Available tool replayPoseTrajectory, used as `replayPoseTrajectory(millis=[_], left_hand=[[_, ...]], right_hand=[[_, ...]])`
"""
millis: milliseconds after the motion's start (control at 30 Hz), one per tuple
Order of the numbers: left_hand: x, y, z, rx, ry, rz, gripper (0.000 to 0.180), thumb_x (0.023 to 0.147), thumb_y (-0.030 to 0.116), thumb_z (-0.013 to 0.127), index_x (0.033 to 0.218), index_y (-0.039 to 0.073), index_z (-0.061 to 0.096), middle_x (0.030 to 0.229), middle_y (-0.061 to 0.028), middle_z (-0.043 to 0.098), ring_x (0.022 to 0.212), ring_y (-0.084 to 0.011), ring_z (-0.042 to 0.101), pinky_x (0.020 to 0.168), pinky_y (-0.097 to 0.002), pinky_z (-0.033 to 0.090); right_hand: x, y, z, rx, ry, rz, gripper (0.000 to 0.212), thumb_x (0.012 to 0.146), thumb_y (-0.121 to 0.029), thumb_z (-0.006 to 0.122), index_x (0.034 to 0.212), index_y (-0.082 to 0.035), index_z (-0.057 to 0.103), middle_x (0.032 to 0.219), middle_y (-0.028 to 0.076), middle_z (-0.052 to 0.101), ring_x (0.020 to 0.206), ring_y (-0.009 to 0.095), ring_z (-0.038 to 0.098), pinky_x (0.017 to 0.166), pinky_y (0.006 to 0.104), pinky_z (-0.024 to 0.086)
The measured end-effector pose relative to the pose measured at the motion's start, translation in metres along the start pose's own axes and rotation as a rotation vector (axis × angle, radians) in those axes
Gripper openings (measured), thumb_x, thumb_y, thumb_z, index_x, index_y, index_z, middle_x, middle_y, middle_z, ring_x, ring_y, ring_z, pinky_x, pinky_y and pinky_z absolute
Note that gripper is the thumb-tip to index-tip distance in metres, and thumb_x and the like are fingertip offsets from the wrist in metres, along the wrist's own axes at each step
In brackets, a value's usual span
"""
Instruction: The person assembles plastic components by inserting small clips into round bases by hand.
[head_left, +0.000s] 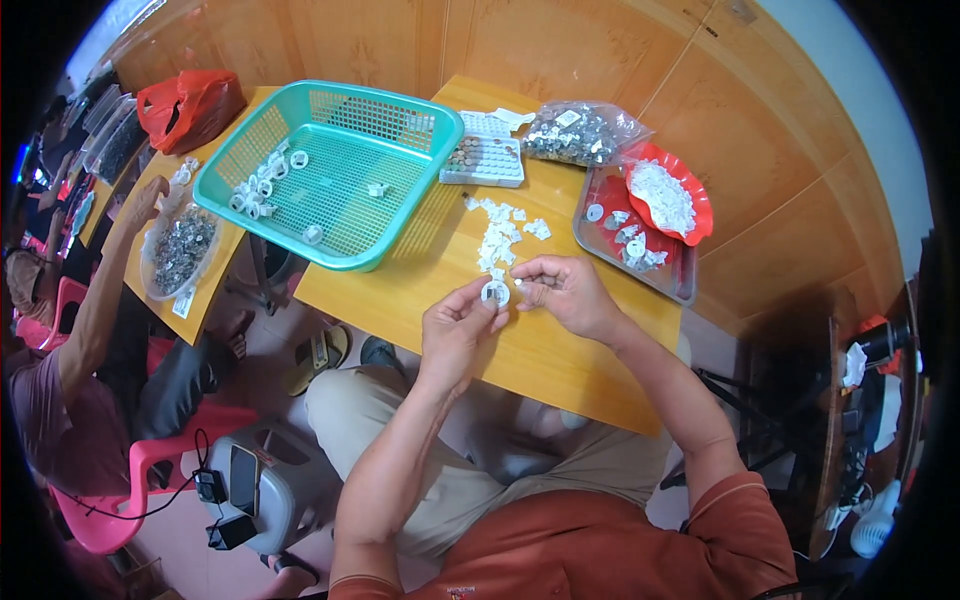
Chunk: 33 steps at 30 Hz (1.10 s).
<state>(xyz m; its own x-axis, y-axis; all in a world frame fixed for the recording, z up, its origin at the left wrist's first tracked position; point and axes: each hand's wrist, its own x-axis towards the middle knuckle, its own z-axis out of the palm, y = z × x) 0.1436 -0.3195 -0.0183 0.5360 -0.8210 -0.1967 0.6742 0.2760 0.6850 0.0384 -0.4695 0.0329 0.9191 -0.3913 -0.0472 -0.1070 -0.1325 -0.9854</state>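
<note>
Over the table's near edge, my left hand (pixel 456 326) grips a round white plastic part (pixel 496 291) with a dark middle between thumb and fingers. Just to its right, my right hand (pixel 572 296) pinches a small whitish piece (pixel 518 282), too small to name. A loose pile of small white plastic pieces (pixel 499 236) lies on the wooden table right beyond both hands. Farther left, a green plastic basket (pixel 338 262) holds several round white parts (pixel 265 187) similar to the one in my left hand.
A white tray (pixel 497 172) with small round pieces stands behind the pile, beside a clear bag of metal parts (pixel 577 135). At right, a metal tray (pixel 683 283) carries a red dish (pixel 703 205) of white pieces. A co-worker's hand (pixel 150 196) is near a tub of metal parts (pixel 183 250).
</note>
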Motion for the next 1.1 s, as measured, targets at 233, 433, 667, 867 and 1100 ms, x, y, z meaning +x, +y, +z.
replayPoseTrajectory(millis=[233, 433, 667, 867, 1100], left_hand=[[-0.006, 0.001, 0.0, -0.029, -0.017, -0.045, 0.031, 0.091, -0.002, 0.059, 0.121, -0.005, 0.054, 0.107, -0.0116, 0.064, 0.092, -0.0173, 0.065, 0.08, -0.0276, 0.058], [-0.01, 0.001, 0.0, -0.05, -0.024, -0.069, 0.03, 0.09, -0.001, 0.06, 0.12, -0.005, 0.055, 0.106, -0.012, 0.065, 0.093, -0.0176, 0.066, 0.079, -0.0266, 0.058], [-0.011, 0.003, 0.001, -0.084, -0.036, -0.101, 0.029, 0.089, -0.002, 0.061, 0.117, -0.005, 0.057, 0.107, -0.0128, 0.065, 0.094, -0.0183, 0.066, 0.079, -0.0268, 0.058], [-0.013, 0.003, 0.002, -0.075, -0.056, -0.098, 0.029, 0.09, -0.002, 0.06, 0.118, -0.006, 0.056, 0.108, -0.0129, 0.065, 0.093, -0.0177, 0.066, 0.08, -0.0257, 0.057], [-0.013, 0.001, -0.001, -0.094, -0.077, -0.104, 0.029, 0.09, -0.003, 0.059, 0.119, -0.005, 0.057, 0.107, -0.0117, 0.065, 0.094, -0.0173, 0.065, 0.082, -0.0253, 0.055]], right_hand=[[-0.009, -0.005, 0.01, -0.239, 0.065, -0.134, 0.016, 0.091, -0.012, 0.063, 0.098, 0.002, 0.067, 0.081, 0.006, 0.067, 0.071, 0.009, 0.064, 0.065, 0.0247, 0.051], [-0.01, 0.011, 0.01, -0.271, 0.121, -0.234, 0.015, 0.092, -0.012, 0.062, 0.094, 0.002, 0.066, 0.079, 0.005, 0.065, 0.068, 0.01, 0.062, 0.064, 0.0243, 0.05], [-0.016, 0.021, 0.013, -0.046, 0.12, -0.112, 0.019, 0.096, -0.016, 0.059, 0.096, 0.003, 0.062, 0.081, 0.004, 0.065, 0.072, 0.008, 0.061, 0.067, 0.0232, 0.051], [-0.019, 0.022, 0.016, -0.052, 0.129, -0.131, 0.018, 0.096, -0.015, 0.059, 0.096, 0.003, 0.062, 0.082, 0.004, 0.065, 0.073, 0.009, 0.062, 0.068, 0.0228, 0.052], [-0.021, 0.023, 0.021, -0.067, 0.144, -0.158, 0.016, 0.095, -0.013, 0.061, 0.098, 0.003, 0.061, 0.085, 0.005, 0.064, 0.077, 0.009, 0.062, 0.07, 0.0233, 0.052]])
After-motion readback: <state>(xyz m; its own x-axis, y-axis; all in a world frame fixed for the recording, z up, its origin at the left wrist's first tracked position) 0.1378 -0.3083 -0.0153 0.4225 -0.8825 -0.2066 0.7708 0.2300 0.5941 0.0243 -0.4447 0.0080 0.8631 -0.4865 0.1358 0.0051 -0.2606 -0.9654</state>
